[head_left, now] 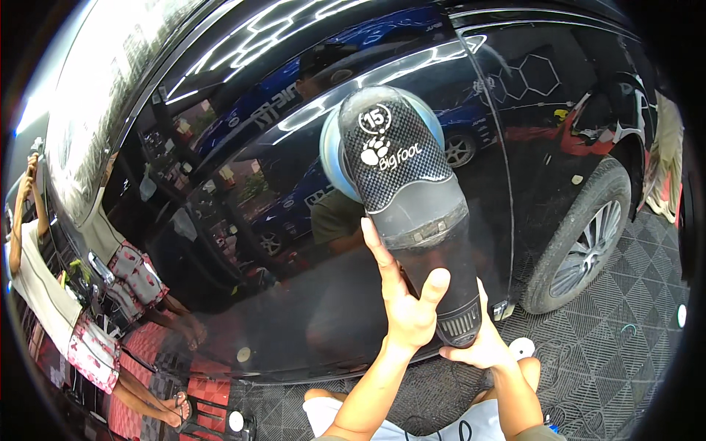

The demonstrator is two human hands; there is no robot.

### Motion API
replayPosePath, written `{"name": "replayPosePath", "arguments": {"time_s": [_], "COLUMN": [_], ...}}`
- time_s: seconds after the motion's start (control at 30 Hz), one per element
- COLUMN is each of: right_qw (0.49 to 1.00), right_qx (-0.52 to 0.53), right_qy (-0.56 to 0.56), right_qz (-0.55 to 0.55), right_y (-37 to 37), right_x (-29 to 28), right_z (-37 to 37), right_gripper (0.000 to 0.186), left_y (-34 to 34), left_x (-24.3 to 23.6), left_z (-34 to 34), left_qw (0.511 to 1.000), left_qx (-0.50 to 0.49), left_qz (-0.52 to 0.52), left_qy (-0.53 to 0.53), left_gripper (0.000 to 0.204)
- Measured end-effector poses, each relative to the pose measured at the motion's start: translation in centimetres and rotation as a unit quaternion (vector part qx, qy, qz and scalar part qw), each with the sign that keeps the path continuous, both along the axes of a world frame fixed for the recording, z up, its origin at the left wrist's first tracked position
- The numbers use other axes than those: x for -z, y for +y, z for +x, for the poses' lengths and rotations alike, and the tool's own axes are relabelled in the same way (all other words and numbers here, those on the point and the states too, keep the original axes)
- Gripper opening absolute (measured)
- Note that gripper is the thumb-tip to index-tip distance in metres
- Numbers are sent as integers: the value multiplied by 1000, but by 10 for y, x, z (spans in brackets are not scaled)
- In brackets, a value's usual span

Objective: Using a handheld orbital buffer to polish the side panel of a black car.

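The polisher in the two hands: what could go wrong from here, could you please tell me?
1. The round pad is partly hidden behind the polisher; if it sits tilted, it might mark the glossy black car panel.
2. The panel seam runs to the right of the pad; drifting across it could catch the edge.
3. The left hand holds the body, the right hand its rear end; a slip might scuff the panel.
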State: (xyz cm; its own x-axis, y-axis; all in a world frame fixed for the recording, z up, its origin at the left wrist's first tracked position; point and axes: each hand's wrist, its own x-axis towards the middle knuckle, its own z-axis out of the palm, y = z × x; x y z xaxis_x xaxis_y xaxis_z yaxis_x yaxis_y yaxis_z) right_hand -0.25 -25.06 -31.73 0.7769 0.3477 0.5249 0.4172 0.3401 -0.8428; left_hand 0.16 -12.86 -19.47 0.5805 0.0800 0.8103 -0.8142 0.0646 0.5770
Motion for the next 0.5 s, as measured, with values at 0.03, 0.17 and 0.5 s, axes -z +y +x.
{"name": "replayPosePath", "arguments": {"time_s": [0.03,0.17,0.5], "right_qw": [1000,994,987], "right_qx": [15,-26,-21], "right_qy": [-6,88,146], "right_qz": [-5,64,68], "right_y": [-6,-22,-68], "right_x": [-1,3,13], "right_z": [1,5,20], "right_gripper": [124,126,76], "left_y": [-6,-26,-73], "left_x": [-1,-2,-11], "left_z": [3,12,39], "left_qw": [1000,999,994], "left_qx": [7,-8,-10], "left_qz": [7,47,106], "left_qy": [-8,-11,-30], "left_gripper": [106,103,96]}}
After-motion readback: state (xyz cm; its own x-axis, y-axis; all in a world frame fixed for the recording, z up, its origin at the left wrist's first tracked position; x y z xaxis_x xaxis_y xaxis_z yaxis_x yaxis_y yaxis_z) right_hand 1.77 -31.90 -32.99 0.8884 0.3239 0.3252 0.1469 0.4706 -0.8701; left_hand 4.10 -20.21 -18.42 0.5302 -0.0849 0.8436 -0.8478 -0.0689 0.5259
